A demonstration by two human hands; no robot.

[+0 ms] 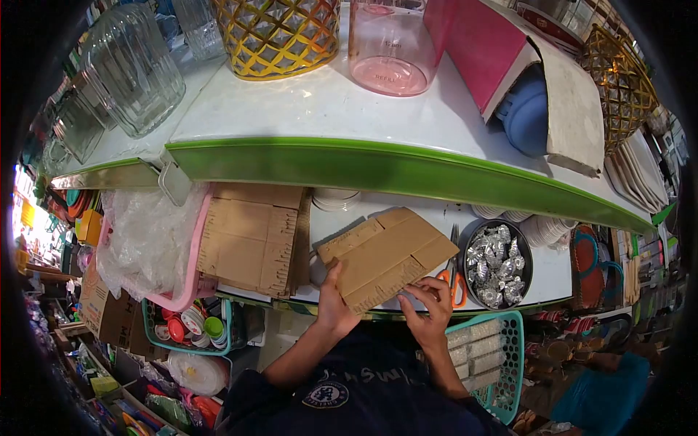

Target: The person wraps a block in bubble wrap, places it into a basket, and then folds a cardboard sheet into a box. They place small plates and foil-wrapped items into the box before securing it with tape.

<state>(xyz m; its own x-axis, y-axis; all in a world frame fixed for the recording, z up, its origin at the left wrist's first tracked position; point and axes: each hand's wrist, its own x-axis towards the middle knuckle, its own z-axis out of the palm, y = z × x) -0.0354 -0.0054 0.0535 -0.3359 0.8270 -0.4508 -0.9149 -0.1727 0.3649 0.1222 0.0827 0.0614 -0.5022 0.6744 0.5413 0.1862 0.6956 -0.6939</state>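
Observation:
A flat piece of brown cardboard [392, 251] is tilted over the edge of the lower shelf, with a row of small notches or marks along its near edge. My left hand [336, 307] grips its lower left side, thumb on top and the other fingers underneath. At the lower right edge, my right hand [429, 309] has its fingers closed in a pinch against the cardboard; anything small between the fingertips is hidden. Orange-handled scissors [458, 289] lie just right of the cardboard. Beside them sits a round dark pan [530, 256] filled with crumpled-looking silver foil pieces [496, 261].
A stack of similar cardboard [247, 243] and a pink basket [198, 265] with clear plastic stand left. Overhead, a green-edged shelf [378, 163] carries glass jars [134, 73] and a gold basket [280, 36]. A teal basket [515, 363] is below right.

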